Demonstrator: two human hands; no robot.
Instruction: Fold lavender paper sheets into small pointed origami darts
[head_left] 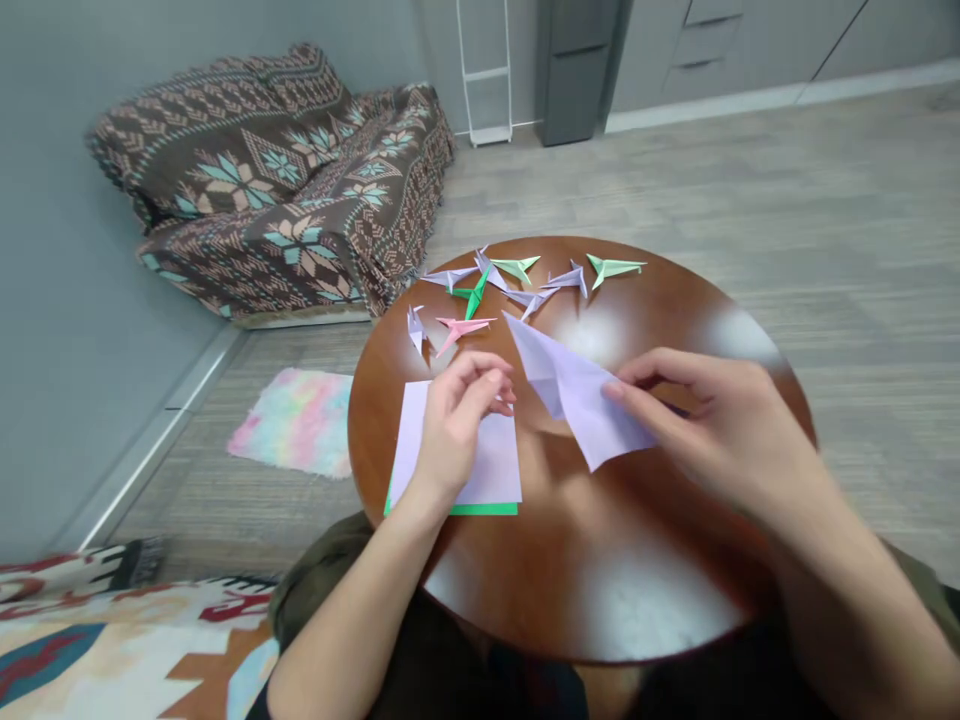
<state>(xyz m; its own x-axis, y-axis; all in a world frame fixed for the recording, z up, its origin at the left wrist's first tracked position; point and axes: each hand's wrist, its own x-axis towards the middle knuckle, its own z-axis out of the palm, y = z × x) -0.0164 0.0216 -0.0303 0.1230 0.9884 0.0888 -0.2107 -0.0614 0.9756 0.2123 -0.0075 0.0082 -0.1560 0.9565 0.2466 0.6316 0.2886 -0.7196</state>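
Observation:
My right hand (690, 400) pinches a creased sheet of lilac origami paper (577, 390) between thumb and fingers, above the middle of the round brown table (585, 560). The paper is partly folded, with one pointed corner toward the far left. To its left, my left hand (469, 405) is raised with curled fingers, apart from the paper. Whether its fingertips hold anything is hard to see. Beneath the left hand lies a stack of square paper (491, 465), lilac on top with a green edge (487, 509) showing below.
Several folded paper cranes lie along the table's far side, including a pink one (463, 329), a dark green one (474, 294) and a pale green one (613, 268). A patterned covered sofa (300, 200) stands beyond at left, with a pastel rug (296, 420) on the floor.

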